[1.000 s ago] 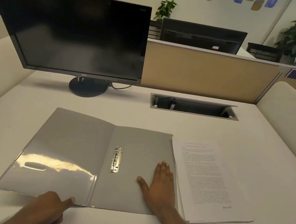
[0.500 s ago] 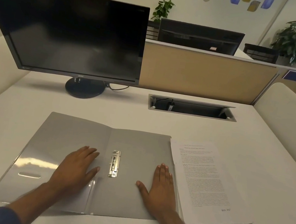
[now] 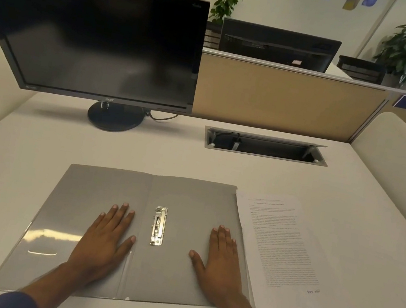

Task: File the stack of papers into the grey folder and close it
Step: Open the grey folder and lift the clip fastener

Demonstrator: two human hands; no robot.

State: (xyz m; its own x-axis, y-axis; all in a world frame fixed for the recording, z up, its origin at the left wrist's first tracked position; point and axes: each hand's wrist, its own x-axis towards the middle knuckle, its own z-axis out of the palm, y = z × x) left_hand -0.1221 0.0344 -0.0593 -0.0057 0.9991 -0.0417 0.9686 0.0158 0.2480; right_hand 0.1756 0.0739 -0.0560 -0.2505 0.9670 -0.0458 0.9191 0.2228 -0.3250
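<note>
- Left hand (image 3: 106,239): flat, palm down, fingers together and pointing away, thumb splayed toward the silver metal clip (image 3: 158,226).
- Right hand (image 3: 220,261): flat, palm down, on the clip's other side, thumb splayed toward it.
- Both forearms bare, dark blue sleeves at the near edge.

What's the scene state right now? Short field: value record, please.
folder: grey folder open flat on the desk, cover to the left
clip: metal clip beside the spine, no pages under it
papers: stack of papers to the right of the folder, not yet filed
left hand: left hand flat, palm down on the left cover
right hand: right hand flat, palm down on the right panel
background: dark monitor, cable tray
</note>
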